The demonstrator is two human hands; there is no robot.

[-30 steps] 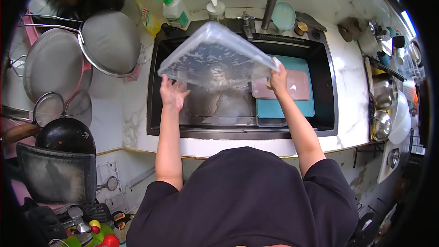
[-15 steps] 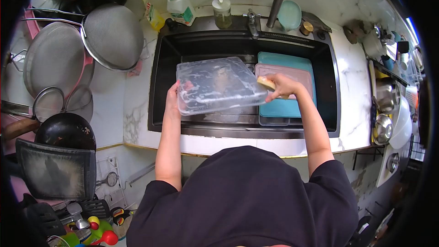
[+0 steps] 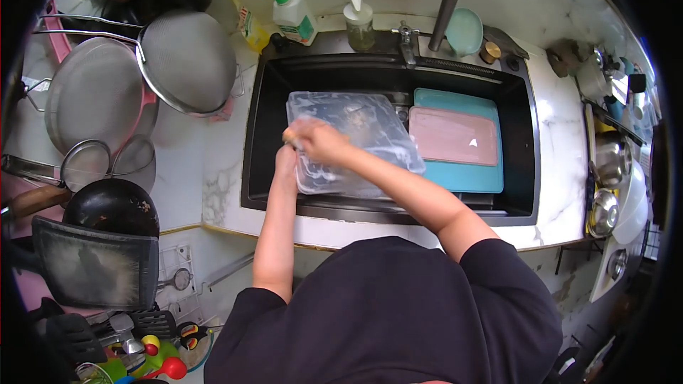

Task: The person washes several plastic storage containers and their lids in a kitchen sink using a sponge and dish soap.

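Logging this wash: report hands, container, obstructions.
Right hand pressing sponge to soapy clear container. Left hand at its left edge. Pink lid, teal lid close on the right.

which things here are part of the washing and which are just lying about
In use:
- clear container
- sponge
- left hand, right hand
- sink

Lying about:
- mesh strainers
- black wok
- scissors
- red spoon

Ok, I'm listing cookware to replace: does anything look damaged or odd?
The square black pan at left has a pale, worn-looking patch, and the round black pan beside it has light, chipped-looking spots. Either could be residue instead.
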